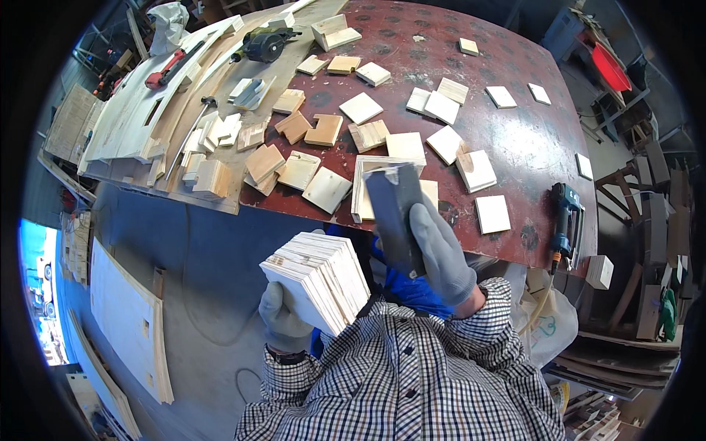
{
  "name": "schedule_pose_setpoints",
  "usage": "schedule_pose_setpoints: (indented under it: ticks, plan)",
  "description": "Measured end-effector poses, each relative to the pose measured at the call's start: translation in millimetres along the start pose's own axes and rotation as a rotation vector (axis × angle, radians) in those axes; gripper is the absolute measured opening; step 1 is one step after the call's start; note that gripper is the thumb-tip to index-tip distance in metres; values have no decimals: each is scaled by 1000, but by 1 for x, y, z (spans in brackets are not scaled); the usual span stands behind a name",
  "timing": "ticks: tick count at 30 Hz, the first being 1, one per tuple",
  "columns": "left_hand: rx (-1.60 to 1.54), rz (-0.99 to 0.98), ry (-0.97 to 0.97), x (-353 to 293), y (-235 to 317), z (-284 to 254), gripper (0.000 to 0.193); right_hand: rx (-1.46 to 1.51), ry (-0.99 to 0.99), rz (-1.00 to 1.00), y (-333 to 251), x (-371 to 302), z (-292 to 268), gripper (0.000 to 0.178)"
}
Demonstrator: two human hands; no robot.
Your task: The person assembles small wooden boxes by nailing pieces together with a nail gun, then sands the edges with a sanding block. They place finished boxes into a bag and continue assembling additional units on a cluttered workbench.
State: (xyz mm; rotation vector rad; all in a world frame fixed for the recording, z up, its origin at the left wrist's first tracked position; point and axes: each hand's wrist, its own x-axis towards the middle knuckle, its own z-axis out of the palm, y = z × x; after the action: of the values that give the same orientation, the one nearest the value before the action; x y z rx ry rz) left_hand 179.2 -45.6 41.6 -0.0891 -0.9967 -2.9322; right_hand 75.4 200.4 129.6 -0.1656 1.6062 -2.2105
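Holding a stack of square plywood pieces from below, the gloved left hand keeps its grip closed around the stack's lower edge, in front of the person's checked shirt and off the near edge of the table. The gloved right hand has its grip closed around a grey sanding block, raised upright just right of the stack. Loose wooden squares lie scattered over the dark red table; a blue nail gun rests at its right edge.
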Motion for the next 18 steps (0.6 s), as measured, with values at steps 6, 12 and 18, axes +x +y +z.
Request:
schedule_pose_setpoints:
  ticks: [6, 12, 18]
  plan:
    - [339, 242, 158, -8, -7, 3, 64, -13, -248, 74, 18, -1, 14, 68]
    - [494, 412, 313, 21, 12, 2, 52, 13, -388, 188, 37, -23, -13, 72]
    - [866, 567, 227, 23, 3, 19, 49, -58, -299, -40, 15, 13, 20, 74]
